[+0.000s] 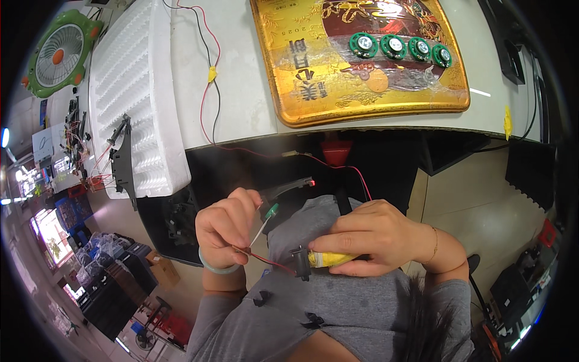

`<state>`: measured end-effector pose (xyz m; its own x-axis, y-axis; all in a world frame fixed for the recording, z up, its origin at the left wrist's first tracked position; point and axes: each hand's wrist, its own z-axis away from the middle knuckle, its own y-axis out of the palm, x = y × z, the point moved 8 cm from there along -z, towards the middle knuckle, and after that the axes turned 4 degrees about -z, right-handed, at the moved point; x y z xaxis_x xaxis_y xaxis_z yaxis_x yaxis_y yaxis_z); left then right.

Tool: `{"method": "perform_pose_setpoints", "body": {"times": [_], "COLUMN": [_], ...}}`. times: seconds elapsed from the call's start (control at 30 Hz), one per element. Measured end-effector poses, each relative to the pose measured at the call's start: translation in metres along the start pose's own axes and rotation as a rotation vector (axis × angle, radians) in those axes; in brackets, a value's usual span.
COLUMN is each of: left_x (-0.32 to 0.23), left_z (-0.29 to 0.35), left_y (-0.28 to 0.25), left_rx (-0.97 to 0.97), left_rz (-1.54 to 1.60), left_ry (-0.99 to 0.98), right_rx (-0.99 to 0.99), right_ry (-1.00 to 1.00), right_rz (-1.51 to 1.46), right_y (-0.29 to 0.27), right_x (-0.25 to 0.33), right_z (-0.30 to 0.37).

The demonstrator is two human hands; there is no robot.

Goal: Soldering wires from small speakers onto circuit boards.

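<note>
My left hand (224, 228) is closed, fingertips pinched on thin red and black wires (269, 260). Those wires lead to a small black plastic part (301, 263) in front of my chest. Beside the left fingers stands a small green-rimmed speaker (272, 212), seen nearly edge-on, with a pale strip below it. A slim black plastic piece (288, 189) with a red-lit tip extends past those fingers; its near end is hidden. My right hand (377, 237) grips a yellow-wrapped object (330, 259), whose end meets the black part. Its exact kind cannot be made out.
On the white table (244, 114) lies a gold tray (374, 111) bearing several green-rimmed speakers (394, 46). A white foam tray (172, 139) stands left, with black plastic parts (123, 160) on it. A red-and-black cable (208, 54) crosses the table edge. A green fan (60, 53) stands far left.
</note>
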<state>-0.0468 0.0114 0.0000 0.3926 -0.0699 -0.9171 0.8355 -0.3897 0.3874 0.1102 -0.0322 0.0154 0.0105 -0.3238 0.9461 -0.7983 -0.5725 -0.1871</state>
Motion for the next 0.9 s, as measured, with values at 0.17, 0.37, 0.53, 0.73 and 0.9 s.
{"method": "perform_pose_setpoints", "body": {"times": [0.17, 0.37, 0.53, 0.73, 0.9], "left_x": [-0.001, -0.0024, -0.0022, -0.0025, -0.0017], "left_z": [0.0007, -0.0022, -0.0028, -0.0031, -0.0031], "left_y": [-0.0019, 0.0016, 0.0027, 0.0035, 0.0023], "left_rx": [-0.002, 0.032, 0.038, 0.028, 0.027], "left_rz": [0.003, -0.001, 0.011, 0.005, -0.002], "left_ry": [0.006, 0.008, 0.004, 0.012, 0.013], "right_rx": [-0.004, -0.012, -0.021, -0.021, -0.032], "right_ry": [0.011, 0.0, 0.006, 0.015, 0.013], "right_rz": [-0.015, -0.003, 0.006, 0.008, 0.004], "right_y": [0.0015, 0.0003, -0.0002, -0.0008, -0.0019], "right_x": [-0.0004, -0.0006, -0.0003, -0.0006, -0.0008], "right_z": [-0.0021, -0.0009, -0.0011, -0.0006, -0.0001]}}
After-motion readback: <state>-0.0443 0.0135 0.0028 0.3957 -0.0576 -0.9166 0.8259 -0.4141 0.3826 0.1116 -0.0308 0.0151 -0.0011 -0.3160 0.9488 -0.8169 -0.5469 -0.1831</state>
